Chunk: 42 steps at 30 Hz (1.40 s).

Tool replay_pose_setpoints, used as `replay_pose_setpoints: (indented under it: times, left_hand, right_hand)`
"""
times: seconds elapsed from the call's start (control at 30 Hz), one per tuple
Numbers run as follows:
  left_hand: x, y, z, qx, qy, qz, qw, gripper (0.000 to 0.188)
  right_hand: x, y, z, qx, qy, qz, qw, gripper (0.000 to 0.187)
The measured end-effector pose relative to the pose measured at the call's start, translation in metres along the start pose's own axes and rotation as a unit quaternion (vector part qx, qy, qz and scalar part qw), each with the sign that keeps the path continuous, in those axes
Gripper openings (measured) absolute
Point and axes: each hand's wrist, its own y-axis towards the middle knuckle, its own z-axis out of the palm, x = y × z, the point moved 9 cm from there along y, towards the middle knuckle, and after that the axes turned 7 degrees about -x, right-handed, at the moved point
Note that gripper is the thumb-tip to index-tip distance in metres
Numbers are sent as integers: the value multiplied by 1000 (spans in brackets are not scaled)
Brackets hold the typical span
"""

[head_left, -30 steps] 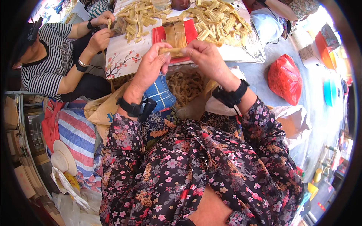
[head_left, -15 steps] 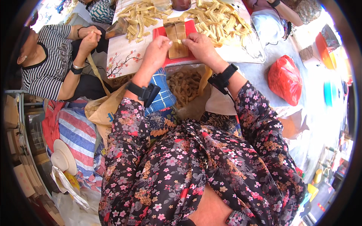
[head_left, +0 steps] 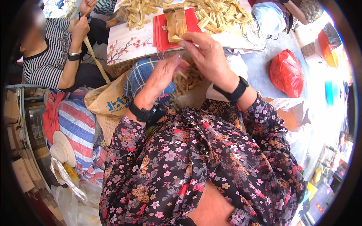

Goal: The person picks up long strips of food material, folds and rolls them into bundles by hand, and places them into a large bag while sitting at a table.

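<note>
My right hand is closed in a pinch on the near end of a pale yellow dried strip. Under that strip, a brown wooden block rests on a red cloth at the table's near side. Thin red strings trail off the cloth's near edge toward my left hand. That hand hovers just below the table edge, thumb raised; its other fingers are partly hidden and smeared, so whether it holds anything does not show.
Piles of yellow dried strips cover the far part of the white table. Curled pieces lie below its edge. A person in a striped top sits at left, gripping a long strip. A red plastic bag stands at right.
Both hands have come back toward me from the block. My left hand has dropped below the table edge, while my right hand now pinches the strip end at the block's near side.
</note>
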Motion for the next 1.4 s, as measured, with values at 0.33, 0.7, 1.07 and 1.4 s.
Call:
replay_pose_setpoints:
  times: [0.33,0.7,1.07,1.4]
  left_hand:
    - [4,-17,15,-46,-342,-107,932,21]
    - [-82,-47,-12,-273,212,281,895,27]
    - [-64,-30,-6,-103,64,206,971,14]
    - [-63,-33,-23,-182,-30,227,956,14]
  right_hand:
    - [-15,-50,51,86,393,272,874,19]
    - [-44,-42,55,65,399,330,853,24]
    - [3,-25,19,124,118,68,983,27]
    - [-8,-32,30,171,372,257,875,16]
